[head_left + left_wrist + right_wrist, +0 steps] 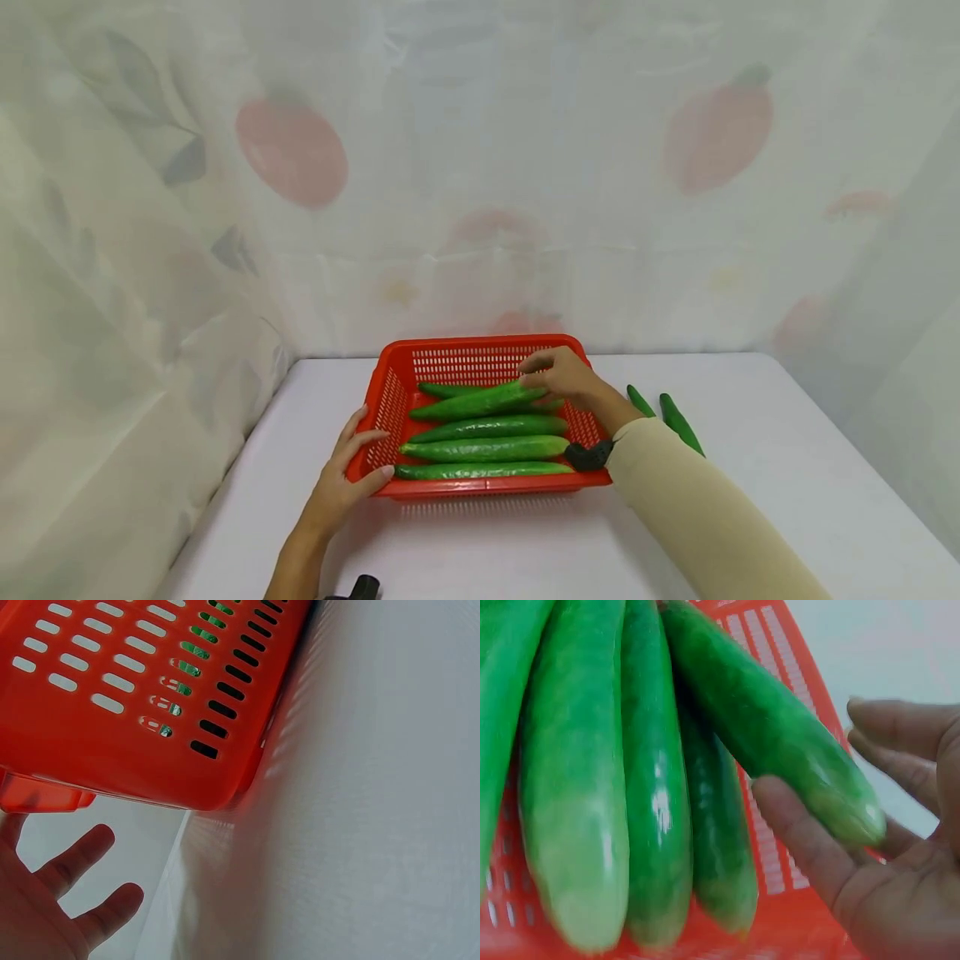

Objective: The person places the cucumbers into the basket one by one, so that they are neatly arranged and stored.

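A red plastic basket (480, 487) holds several green cucumbers lying crosswise. My left hand (341, 483) rests at its left rim, fingers spread and thumb at the near corner. In the left wrist view, two fingers of that hand (45, 900) stand apart below the basket wall (112, 761). My right hand (562, 377) is over the basket's back right, around the right end of a slanting cucumber (476, 403). In the right wrist view, the thumb touches that cucumber (772, 724), while the extended upper fingers (900, 727) stand off its other side.
Two more cucumbers (678, 423) lie on the white table (787, 467) right of the basket, partly behind the right sleeve (697, 500). Fruit-printed sheeting (495, 167) hangs behind and along the left side.
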Demonstrator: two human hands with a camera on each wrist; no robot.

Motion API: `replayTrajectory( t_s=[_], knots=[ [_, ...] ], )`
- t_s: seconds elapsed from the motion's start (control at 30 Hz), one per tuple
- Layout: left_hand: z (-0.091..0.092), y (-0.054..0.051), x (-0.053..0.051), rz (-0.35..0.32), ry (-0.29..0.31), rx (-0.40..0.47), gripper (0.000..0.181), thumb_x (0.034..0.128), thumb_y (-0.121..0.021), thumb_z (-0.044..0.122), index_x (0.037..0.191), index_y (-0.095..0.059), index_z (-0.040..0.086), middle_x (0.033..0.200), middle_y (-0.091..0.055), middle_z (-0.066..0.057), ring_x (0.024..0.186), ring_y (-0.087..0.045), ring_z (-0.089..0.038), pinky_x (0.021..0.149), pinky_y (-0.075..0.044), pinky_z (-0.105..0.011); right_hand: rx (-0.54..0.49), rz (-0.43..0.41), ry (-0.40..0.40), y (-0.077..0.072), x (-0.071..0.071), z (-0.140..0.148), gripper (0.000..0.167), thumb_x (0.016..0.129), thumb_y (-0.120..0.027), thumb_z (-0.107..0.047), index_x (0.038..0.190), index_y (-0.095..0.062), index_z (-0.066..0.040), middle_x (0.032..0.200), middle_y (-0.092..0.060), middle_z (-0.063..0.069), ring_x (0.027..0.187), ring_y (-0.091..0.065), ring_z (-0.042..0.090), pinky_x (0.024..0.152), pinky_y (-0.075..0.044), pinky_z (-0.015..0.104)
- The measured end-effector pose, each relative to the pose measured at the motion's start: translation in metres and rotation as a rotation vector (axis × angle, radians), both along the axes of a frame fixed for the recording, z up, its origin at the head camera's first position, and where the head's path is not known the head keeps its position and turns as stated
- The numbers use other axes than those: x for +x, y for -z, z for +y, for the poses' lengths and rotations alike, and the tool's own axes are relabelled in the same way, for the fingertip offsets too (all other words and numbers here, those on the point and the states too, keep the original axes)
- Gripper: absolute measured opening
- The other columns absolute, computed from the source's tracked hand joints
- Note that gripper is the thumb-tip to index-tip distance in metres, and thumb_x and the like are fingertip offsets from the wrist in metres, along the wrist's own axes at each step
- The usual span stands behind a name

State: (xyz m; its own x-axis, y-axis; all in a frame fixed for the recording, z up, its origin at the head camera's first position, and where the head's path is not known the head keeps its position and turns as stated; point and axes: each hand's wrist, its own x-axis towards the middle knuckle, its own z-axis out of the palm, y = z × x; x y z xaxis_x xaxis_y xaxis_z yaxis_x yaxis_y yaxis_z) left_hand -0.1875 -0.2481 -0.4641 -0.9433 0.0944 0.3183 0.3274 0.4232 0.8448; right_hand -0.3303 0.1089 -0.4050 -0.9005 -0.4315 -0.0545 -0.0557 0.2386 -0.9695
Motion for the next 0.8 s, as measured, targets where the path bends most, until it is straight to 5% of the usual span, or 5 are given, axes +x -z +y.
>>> replayTrajectory(
  t_s=[0.43,0.8],
  knots=[
    [0.001,-0.001,0.0,-0.01,0.017,0.018,0.041,0.0863,-0.069,0.015,0.125,-0.059,0.008,0.157,-0.017,0.003,0.136,-0.026,-0.03,0.095,-0.038,-0.03,-0.059,-0.021,0.032,-0.004,0.005,0.007,0.027,0.092,-0.067,-0.01,0.114,-0.063,0.004,0.119,-0.056,0.021,0.115,-0.05,0.047,0.074,-0.053,0.052],
    [0.0,-0.001,-0.002,-0.011,0.008,0.001,0.041,0.0864,-0.069,0.016,0.125,-0.059,0.008,0.157,-0.017,0.002,0.136,-0.025,-0.031,0.097,-0.036,-0.036,-0.117,-0.002,0.034,-0.023,0.014,0.01,0.032,0.092,-0.066,-0.009,0.121,-0.061,0.002,0.125,-0.054,0.018,0.112,-0.055,0.035,0.078,-0.052,0.051]
  ],
)
